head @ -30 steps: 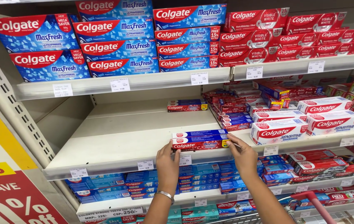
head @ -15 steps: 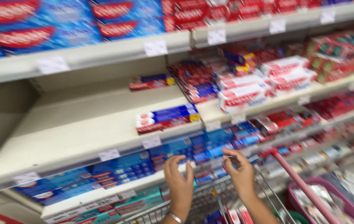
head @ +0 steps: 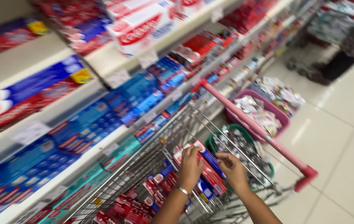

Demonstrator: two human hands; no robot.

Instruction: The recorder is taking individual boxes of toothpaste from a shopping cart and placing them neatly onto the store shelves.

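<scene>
While the whole view is smeared by motion, the store shelves (head: 102, 62) fill the left side, running away toward the upper right. On the upper boards lie long red and blue toothpaste cartons (head: 31, 93), and further along sits a stack of white and red cartons (head: 141, 27). Lower boards carry rows of blue cartons (head: 77, 128), with pale price tags along the shelf edges.

Below them, at the bottom centre, stands a wire shopping cart (head: 152, 161) with a pink handle bar (head: 251, 120) slanting from the shelf side down to the right. Inside the cart lie more red cartons (head: 131, 205), heaped loosely on its floor.

Over the cart the left hand (head: 189, 166), with a metal bangle (head: 183, 191) at the wrist, is curled around the near end of a bundle of red and blue toothpaste boxes (head: 210, 168), fingers closed over its top edge. The bundle sits tilted, just above the cartons in the cart. The right hand (head: 233, 170) grips the same bundle from the other side, fingers bent against its edge; how tightly it presses cannot be told through the blur.

Right of the cart, on the pale tiled floor (head: 343, 137), stand a green basket (head: 264, 166) and a pink basket (head: 268, 112), both full of small shiny packets. Far up the aisle a blurred figure (head: 347, 45) stands.
</scene>
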